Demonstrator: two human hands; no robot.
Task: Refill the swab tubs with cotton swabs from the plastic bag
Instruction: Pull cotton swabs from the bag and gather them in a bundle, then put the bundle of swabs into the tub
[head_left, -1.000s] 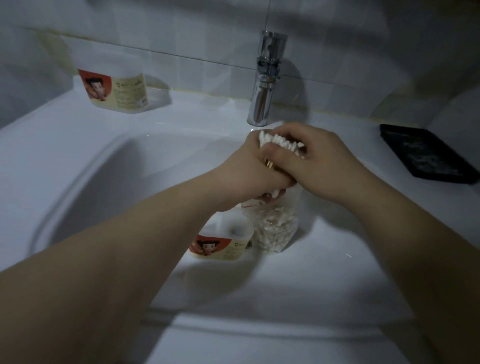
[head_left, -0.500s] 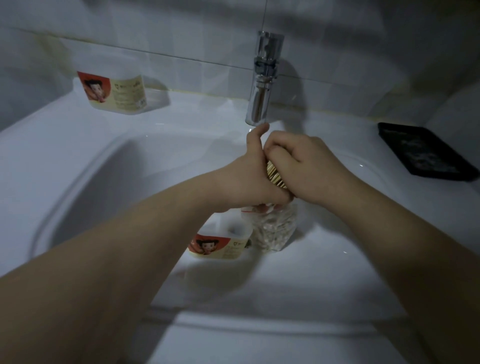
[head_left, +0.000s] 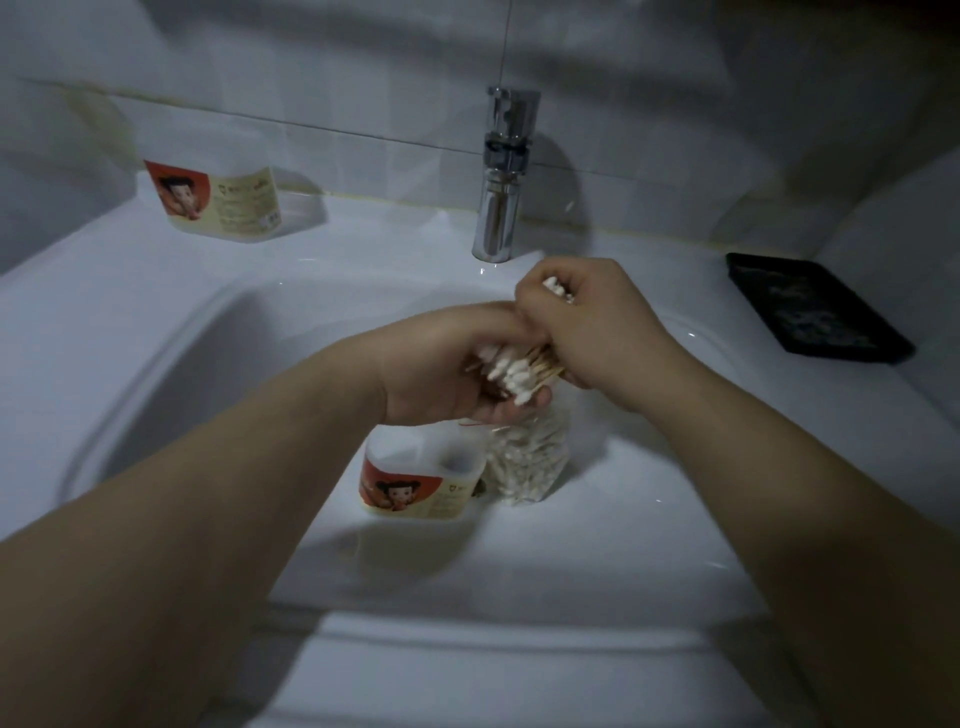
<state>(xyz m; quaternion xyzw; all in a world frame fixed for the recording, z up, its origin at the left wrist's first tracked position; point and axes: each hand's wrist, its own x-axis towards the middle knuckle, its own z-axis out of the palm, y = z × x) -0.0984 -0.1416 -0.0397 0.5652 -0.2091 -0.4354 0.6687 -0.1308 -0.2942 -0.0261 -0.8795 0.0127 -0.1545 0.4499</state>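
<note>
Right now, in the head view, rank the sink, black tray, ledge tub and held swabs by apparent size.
1. sink
2. black tray and ledge tub: about alike, not ranked
3. held swabs, partly hidden

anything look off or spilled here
No spill visible. The odd part: one tub and the bag sit inside the sink basin, where the faucet could wet them.
</note>
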